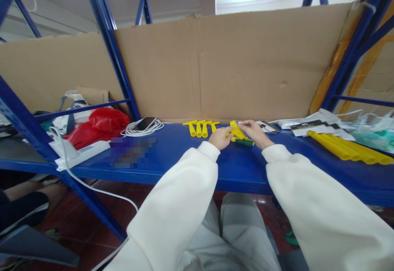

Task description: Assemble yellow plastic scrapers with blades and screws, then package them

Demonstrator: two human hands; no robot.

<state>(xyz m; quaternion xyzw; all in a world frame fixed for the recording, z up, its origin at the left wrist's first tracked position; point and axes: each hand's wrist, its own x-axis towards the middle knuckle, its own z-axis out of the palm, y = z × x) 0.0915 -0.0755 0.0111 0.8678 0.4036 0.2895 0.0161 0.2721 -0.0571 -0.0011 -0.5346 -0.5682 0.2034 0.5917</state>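
Observation:
At the middle of the blue shelf, my left hand (221, 138) has its fingers closed on the lower left of a yellow T-shaped plastic piece (236, 130). My right hand (255, 132) pinches at the piece's right side, where a thin greyish strip shows; exactly what its fingertips grip is too small to make out. Just below the piece lies a tool with a dark green and yellow handle (244, 142), close under both hands. To the left of my left hand, several similar yellow T-shaped pieces (198, 128) stand in a row, the rightmost one near my fingers.
Several yellow tubes (347, 148) and printed cards (314, 127) lie on the right. Leftward are a phone (144, 124) on a coiled white cable (131, 130), a power strip (89, 151) and a red bag (100, 125). A cardboard panel (246, 66) closes the back between blue posts.

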